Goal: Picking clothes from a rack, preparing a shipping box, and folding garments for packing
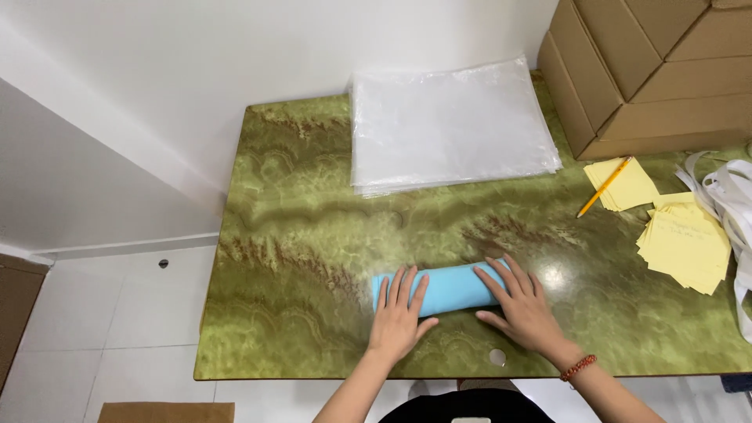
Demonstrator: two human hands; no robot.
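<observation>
A light blue rolled cloth (453,286) lies across the green marbled table (313,235) near its front edge. My left hand (401,315) rests flat on the roll's left end, fingers spread. My right hand (523,305) presses on the roll's right end, fingers spread over it; a red bead bracelet sits on that wrist. Both palms lie on top of the roll rather than closing around it.
A stack of clear plastic bags (450,125) lies at the back of the table. Cardboard boxes (650,70) stand at the back right. Yellow paper slips (685,243) and a pencil (604,186) lie at the right, with white straps (728,196) beside them.
</observation>
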